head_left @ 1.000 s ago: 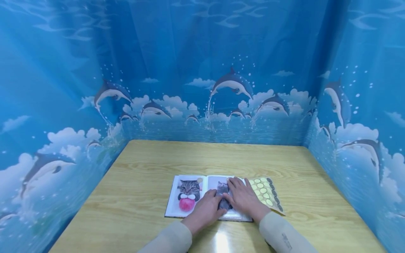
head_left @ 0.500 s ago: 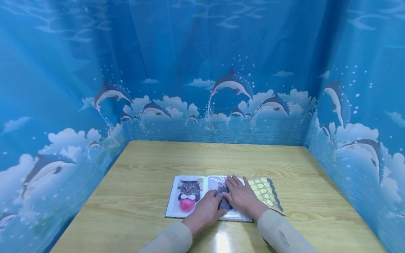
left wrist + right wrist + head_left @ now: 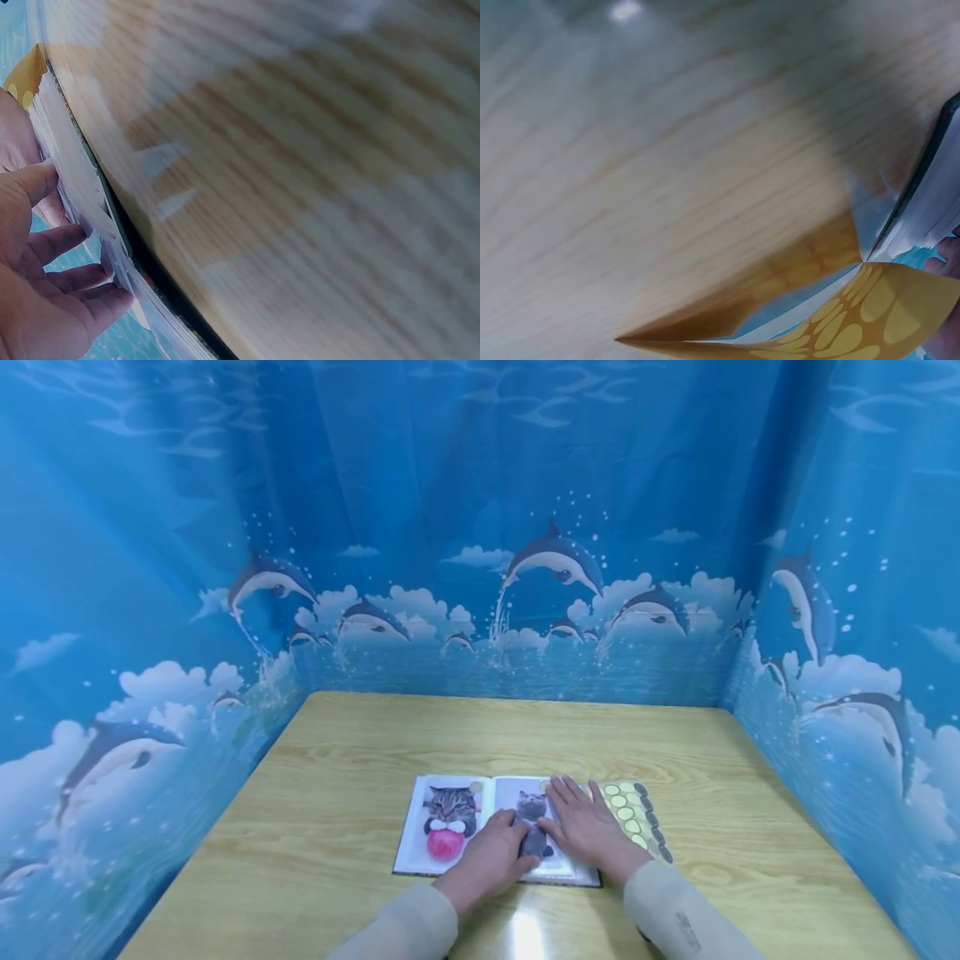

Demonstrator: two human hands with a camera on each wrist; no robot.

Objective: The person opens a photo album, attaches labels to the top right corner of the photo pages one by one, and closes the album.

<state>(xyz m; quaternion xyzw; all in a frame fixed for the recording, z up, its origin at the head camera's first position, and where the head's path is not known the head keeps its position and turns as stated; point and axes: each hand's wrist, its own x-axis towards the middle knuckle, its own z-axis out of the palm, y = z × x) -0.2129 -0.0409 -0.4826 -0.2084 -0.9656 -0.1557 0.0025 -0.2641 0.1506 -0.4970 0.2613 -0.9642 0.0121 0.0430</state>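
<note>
An open photo album [image 3: 406, 852] lies on the table in the head view. A striped cat with a pink ball [image 3: 446, 845] fills its left page, and a grey cat picture [image 3: 532, 831] is on the right one. My left hand [image 3: 491, 860] rests on the lower inner part of the right page, fingers loosely bent; the left wrist view shows its fingertips on the page by the album's edge [image 3: 71, 146]. Flat over the page's outer side lies my right hand [image 3: 591, 831], fingers straight, partly covering the picture's right side and reaching the sheet beside it.
A yellow sheet with pale ovals and a dark strip [image 3: 628, 817] sticks out at the album's right; its near corner curls up in the right wrist view [image 3: 847, 315]. The wooden table [image 3: 322, 810] is bounded by blue dolphin curtains [image 3: 420, 660] at the back and sides.
My right hand has slid a little to the right across the page, showing more of the grey cat. The bright glare at the page's top is gone. My left hand stays put.
</note>
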